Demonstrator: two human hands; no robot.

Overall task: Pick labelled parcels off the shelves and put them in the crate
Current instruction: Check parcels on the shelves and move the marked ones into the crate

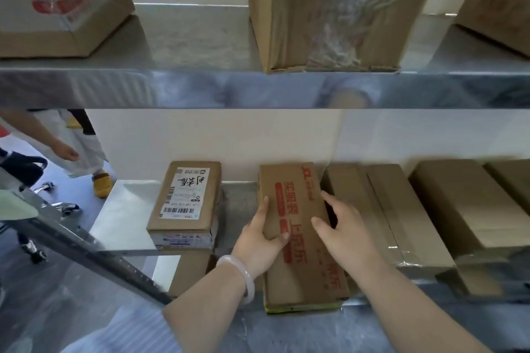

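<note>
A long brown parcel with red printing (301,264) lies on the lower steel shelf (126,218), its near end past the shelf's front edge. My left hand (261,241) grips its left side, thumb on top and fingers along the edge. My right hand (344,226) holds its right side, thumb on top, fingers down the gap beside the neighbouring box. To the left, a smaller parcel with a white shipping label (186,203) lies on the same shelf. No crate is in view.
Plain cardboard boxes (384,209) fill the lower shelf to the right. The upper shelf (183,86) holds a red-printed box (57,0), a torn taped box (338,11) and another at far right. At left stand a slanted metal rail, a chair base and another person.
</note>
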